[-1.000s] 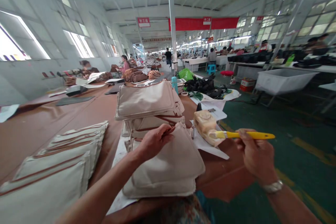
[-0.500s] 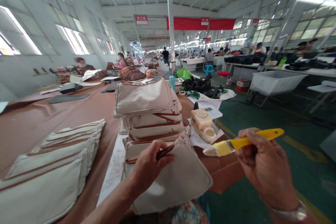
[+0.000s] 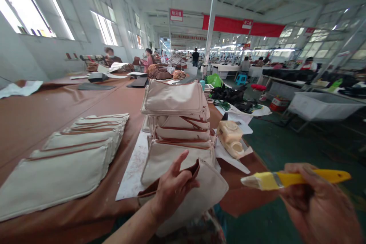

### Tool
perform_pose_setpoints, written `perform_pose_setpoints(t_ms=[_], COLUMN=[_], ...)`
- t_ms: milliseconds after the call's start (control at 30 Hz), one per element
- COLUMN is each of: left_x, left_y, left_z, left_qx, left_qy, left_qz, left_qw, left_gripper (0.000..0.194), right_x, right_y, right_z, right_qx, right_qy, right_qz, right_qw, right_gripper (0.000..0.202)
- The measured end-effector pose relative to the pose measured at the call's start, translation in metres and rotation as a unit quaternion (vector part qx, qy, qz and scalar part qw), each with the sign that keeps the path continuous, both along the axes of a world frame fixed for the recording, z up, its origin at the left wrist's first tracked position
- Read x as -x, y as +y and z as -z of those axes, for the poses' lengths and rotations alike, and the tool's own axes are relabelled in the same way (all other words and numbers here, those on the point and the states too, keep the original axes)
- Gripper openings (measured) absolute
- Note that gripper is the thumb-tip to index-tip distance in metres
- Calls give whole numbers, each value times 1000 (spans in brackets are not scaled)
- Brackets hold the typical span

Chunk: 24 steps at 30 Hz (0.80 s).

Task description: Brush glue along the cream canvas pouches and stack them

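Observation:
My left hand [image 3: 175,187] is at the brown-lined mouth of a cream fabric pouch [image 3: 200,198], its index finger raised and its other fingers curled at the edge. That pouch is tilted in front of the table's near edge, and its mouth gapes. In my right hand [image 3: 317,194] is a yellow paintbrush [image 3: 286,180], held by the handle with its pale-coated bristles pointing left. Just beyond the left hand stands a stack of similar pouches [image 3: 174,99] with brown edging.
Overlapping pouches [image 3: 65,171] lie at left on the brown-covered table [image 3: 120,101]. A cut-open plastic jug [image 3: 230,137] sits on paper right of the stack, with black scraps [image 3: 228,93] behind it. A white bin [image 3: 320,105] stands on the floor; people work farther off.
My left hand has drawn the front pouch toward me, off the stack, and its mouth has opened wider. My right hand with the paintbrush has shifted right and lower. The view has turned left.

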<state>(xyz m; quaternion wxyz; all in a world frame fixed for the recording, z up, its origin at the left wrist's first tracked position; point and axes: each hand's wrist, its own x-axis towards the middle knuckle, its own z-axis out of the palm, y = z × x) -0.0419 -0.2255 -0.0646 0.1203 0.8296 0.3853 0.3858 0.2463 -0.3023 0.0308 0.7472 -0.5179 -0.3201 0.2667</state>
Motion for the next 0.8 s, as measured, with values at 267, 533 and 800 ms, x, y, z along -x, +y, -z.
perform_pose_setpoints(t_ms=[267,533,800], left_x=[-7,-17,-34], left_y=[13,15,15], left_z=[3,14,31], left_qx=[330,394,308], left_qy=[-92,-79,-28], left_qz=[51,0,-10], left_qw=[938,916,951], left_gripper=[24,16,22], right_x=[23,27,14], right_y=[23,64,82], right_z=[17,55,74], right_qx=[8,44,55], right_qy=[110,83,82], right_qz=[-91,-164,-177], right_qw=[990,982,979], right_gripper=[30,39,40])
